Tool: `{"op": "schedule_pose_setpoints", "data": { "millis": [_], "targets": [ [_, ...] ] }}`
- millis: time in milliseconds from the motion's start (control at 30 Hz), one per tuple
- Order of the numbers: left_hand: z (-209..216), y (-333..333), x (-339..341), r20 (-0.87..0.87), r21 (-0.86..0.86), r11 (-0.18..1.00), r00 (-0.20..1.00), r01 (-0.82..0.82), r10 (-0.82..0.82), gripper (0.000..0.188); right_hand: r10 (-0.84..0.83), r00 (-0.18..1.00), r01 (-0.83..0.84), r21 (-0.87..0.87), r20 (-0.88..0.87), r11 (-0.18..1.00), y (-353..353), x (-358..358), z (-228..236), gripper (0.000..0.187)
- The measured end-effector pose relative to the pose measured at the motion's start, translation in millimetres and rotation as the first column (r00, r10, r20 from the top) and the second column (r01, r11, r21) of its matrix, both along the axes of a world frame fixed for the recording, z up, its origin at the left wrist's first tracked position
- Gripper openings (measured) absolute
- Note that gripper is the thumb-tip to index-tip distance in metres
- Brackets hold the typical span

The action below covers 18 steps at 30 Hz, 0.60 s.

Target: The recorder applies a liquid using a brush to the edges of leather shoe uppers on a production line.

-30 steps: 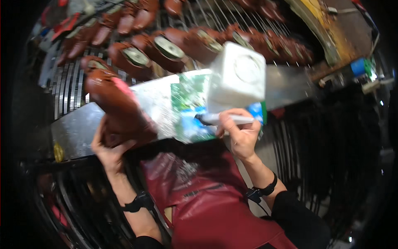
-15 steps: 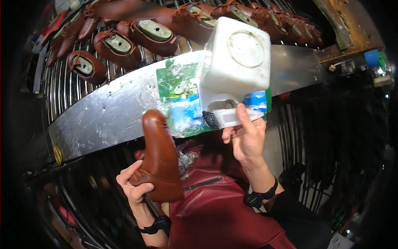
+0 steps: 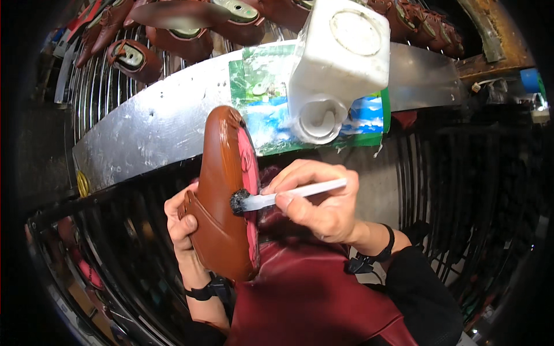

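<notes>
A brown leather shoe upper (image 3: 222, 173) stands tilted over my lap, its toe pointing away from me. My left hand (image 3: 183, 222) grips it by the opening at its left side. The pink underside (image 3: 249, 190) faces right. My right hand (image 3: 320, 199) pinches a white-handled brush (image 3: 300, 191). Its dark, wet bristles (image 3: 239, 202) touch the leather near the edge of the underside. Beyond my right hand, a white plastic container (image 3: 346, 57) lies on its side, with an opening (image 3: 321, 119) toward me that holds whitish matter.
The container rests on a green and blue printed sheet (image 3: 254, 69) over a metal shelf (image 3: 167, 127). Behind are rows of brown shoes (image 3: 135, 60) on a rack of metal rods. Dark bars (image 3: 415, 179) stand at the right. A red apron (image 3: 306, 288) covers my lap.
The brush has come from beside the container's opening to the shoe. My left hand has turned the shoe, showing more of the pink underside. The view has shifted slightly.
</notes>
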<state>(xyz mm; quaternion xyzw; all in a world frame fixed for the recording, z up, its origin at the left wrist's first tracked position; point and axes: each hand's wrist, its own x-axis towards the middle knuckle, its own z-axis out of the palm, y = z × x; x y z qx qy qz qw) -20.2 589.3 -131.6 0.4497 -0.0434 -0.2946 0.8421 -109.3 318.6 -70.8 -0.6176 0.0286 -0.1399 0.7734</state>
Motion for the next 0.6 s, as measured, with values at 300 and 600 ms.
{"op": "schedule_pose_setpoints", "data": {
  "millis": [300,600],
  "targets": [
    [2.2,7.1,5.1,0.035,0.053,0.997,0.998,-0.048,0.046,0.061,0.227,0.971,-0.217,-0.115,0.079,0.969,45.1,-43.4,20.9,0.009],
    [30.0,-10.7,9.5,0.014,0.08,0.982,0.986,-0.169,0.169,0.045,0.178,0.959,-0.131,-0.215,0.22,0.968,33.9,-21.0,27.2,0.014]
  ]
}}
